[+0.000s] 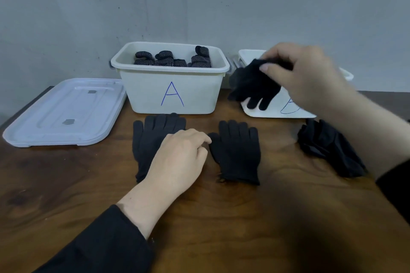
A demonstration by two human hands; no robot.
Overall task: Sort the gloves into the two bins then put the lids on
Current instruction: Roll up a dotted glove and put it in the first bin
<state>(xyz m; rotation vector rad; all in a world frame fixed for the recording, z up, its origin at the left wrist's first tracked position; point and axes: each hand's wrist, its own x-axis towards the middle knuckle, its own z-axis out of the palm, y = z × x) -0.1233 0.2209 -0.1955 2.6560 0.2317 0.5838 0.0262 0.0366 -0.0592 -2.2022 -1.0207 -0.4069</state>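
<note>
Right hand point(306, 73) pinched 1 plain black glove point(253, 86) over bin B point(277, 111), left hand point(179, 157) lay relaxed on flat glove point(146, 139) near bench centre, bin A point(173, 91) held dotted gloves point(173, 60).

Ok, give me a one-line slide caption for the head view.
Right hand lifts a plain black glove toward bin B while the left hand rests on another glove.

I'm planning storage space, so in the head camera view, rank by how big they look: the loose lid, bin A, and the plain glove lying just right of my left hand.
1. Loose lid, nearer the camera than the bin, so its lead is unsure.
2. Bin A.
3. Plain glove, clearly smallest.
</note>
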